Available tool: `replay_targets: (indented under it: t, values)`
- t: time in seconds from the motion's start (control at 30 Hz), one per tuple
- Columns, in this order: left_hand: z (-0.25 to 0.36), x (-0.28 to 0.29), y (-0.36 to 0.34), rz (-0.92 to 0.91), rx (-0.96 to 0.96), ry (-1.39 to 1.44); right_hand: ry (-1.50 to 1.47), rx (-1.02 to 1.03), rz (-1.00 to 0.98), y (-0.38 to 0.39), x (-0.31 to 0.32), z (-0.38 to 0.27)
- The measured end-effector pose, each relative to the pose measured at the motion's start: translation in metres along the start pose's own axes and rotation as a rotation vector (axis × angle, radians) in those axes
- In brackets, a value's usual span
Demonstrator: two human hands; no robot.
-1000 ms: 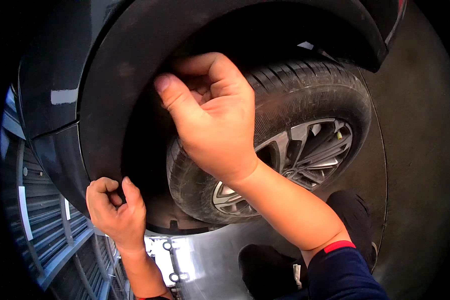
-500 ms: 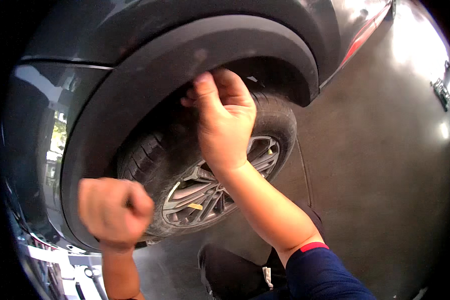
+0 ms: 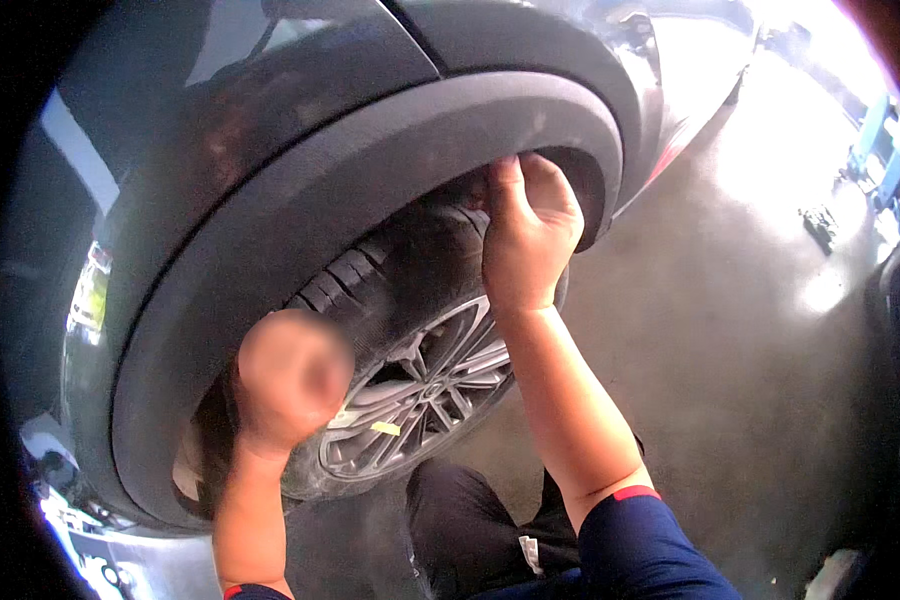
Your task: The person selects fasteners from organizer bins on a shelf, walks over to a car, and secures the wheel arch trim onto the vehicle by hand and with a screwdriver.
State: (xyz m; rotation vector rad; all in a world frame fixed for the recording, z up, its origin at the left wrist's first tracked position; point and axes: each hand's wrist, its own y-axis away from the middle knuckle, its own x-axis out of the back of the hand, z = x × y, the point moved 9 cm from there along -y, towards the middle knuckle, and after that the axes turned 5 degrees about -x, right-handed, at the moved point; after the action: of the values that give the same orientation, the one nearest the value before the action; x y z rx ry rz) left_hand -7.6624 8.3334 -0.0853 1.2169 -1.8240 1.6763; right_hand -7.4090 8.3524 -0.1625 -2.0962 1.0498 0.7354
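Observation:
My right hand [image 3: 530, 215] is at the upper inner edge of the dark plastic wheel-arch trim [image 3: 360, 150], thumb on the edge and fingers curled, partly hidden beneath it. My left hand [image 3: 288, 375] is lower left, in front of the tyre [image 3: 355, 285] beside the lower part of the trim; blurring hides its fingers and whether they touch anything. Behind both arms is the wheel's spoked metal rim [image 3: 440, 400], with a small yellow tag [image 3: 386, 428] on it.
The dark glossy car body [image 3: 230, 90] curves over the trim. My dark-trousered knee [image 3: 450, 500] is low in the middle. Grey floor [image 3: 690, 380] spreads to the right, with blue equipment [image 3: 875, 165] and a dark object [image 3: 818, 228] at the far right.
My right hand has moved right along the arch edge. My left hand has moved up and rightward and is blurred. The view has shifted, showing more body panel and floor.

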Motion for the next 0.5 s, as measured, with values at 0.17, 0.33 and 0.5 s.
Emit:
replay_targets:
  t: [0.17,0.33,0.5]
  values:
    - [-0.005,0.005,0.003,0.028,0.054,0.158,0.182,0.073,0.003,-0.003,0.007,0.002]
    - [-0.006,-0.001,0.003,-0.001,0.159,0.159,0.384,0.170,0.010,-0.007,0.014,0.002]
    - [-0.005,-0.001,0.003,0.008,0.152,0.028,0.236,0.181,-0.085,-0.007,0.003,0.004]
